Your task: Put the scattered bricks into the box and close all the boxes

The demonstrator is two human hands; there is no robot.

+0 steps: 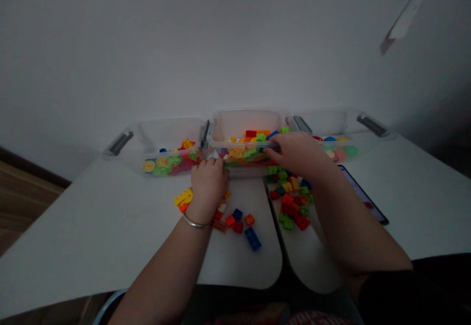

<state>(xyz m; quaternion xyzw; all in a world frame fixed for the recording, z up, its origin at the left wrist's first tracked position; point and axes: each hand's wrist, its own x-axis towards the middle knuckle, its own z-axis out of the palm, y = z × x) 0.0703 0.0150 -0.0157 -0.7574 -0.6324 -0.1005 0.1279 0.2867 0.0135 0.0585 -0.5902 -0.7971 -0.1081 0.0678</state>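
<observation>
A clear plastic bin [247, 114] with colourful building blocks [237, 153] inside stands in the middle, near the wall. My right hand [300, 153] grips its front rim at the right corner, thumb in front. Lower down, at the bin's front left corner, my left hand [208, 183] has its fingers curled against the plastic; the fingertips are partly hidden. Loose blocks [252, 239] in blue, red and orange lie in front of the bin, and yellow ones [183, 197] lie beside my left wrist. Under my right forearm is a pile of red, green and yellow blocks [290, 206].
A second clear bin [169, 121] with colourful pieces stands to the left, a third [320, 119] to the right. A phone [362, 195] lies right of my forearm. Between the white table panels [253, 268] runs a dark gap. The wall [235, 40] rises behind.
</observation>
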